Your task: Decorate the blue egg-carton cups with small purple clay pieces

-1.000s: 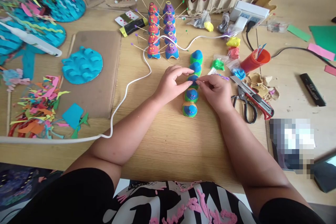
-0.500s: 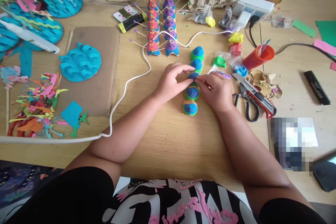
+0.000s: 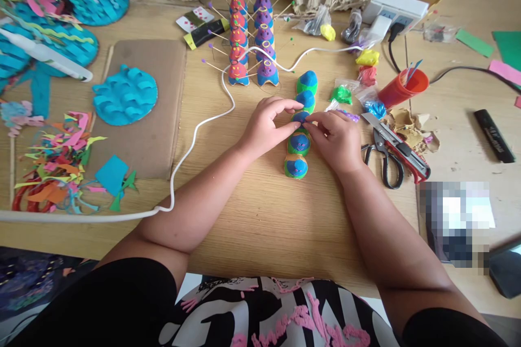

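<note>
A row of blue and green domed cups (image 3: 298, 143) stands on the table in front of me, and small faces show on the nearer ones. My left hand (image 3: 271, 122) curves round the left side of the middle cup, with thumb and forefinger touching its blue top. From the right, my right hand (image 3: 336, 135) has its fingertips pinched together on the same dome. Whatever lies between those fingertips is too small to make out. Beyond my left hand stand a red-topped row (image 3: 237, 54) and a purple-topped row (image 3: 266, 51) with sticks poking out.
A white cord (image 3: 196, 130) runs across the table and over my left forearm. Scissors (image 3: 385, 160) and a box cutter (image 3: 401, 149) lie right of my right hand, near a red cup (image 3: 402, 87). Cardboard (image 3: 142, 146) and paper scraps (image 3: 61, 162) are on the left.
My right fingertips have shifted very slightly on the middle dome. My left hand keeps its place, and the whole view has moved a little.
</note>
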Demonstrator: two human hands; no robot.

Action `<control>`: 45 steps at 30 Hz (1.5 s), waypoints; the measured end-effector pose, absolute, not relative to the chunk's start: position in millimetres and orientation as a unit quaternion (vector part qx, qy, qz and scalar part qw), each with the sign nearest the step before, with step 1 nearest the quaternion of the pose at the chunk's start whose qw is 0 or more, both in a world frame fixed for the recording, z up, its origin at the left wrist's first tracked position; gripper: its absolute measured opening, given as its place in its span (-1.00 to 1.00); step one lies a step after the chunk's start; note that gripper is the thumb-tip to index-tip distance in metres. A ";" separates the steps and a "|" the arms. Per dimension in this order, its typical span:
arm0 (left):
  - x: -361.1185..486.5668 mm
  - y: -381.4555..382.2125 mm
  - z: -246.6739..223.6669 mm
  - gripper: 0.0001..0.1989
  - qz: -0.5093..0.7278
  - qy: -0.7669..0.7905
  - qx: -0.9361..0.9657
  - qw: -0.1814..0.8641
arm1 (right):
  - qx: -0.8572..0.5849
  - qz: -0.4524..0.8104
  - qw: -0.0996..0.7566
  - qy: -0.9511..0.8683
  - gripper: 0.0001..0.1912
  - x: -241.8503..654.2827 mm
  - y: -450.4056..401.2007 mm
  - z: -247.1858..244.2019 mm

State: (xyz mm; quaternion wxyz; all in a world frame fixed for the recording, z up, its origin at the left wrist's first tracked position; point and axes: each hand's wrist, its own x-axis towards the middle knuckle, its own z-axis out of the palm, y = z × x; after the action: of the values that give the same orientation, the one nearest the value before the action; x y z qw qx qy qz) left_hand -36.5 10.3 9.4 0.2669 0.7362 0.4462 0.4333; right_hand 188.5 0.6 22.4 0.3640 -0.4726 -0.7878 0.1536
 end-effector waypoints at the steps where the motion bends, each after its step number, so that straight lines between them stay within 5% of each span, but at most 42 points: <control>1: -36.4 10.1 9.6 -0.65 0.433 0.446 0.736 0.267 | -0.473 0.155 0.367 -0.786 -0.84 188.4 0.7 22.5; 17: -36.5 8.7 11.3 -0.65 0.430 0.449 0.737 0.266 | -0.486 0.341 0.415 -0.689 -0.82 184.4 4.8 26.1; 45: -35.1 10.1 10.1 -0.67 0.410 0.462 0.742 0.259 | -0.464 0.410 0.401 -0.675 -0.54 188.9 13.5 25.9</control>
State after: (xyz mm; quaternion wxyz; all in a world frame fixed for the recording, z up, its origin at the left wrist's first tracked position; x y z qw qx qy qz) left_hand -35.1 10.1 10.1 0.2592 0.7424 0.4625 0.4096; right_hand 188.9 13.5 25.9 0.4012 -0.4644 -0.6750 0.4096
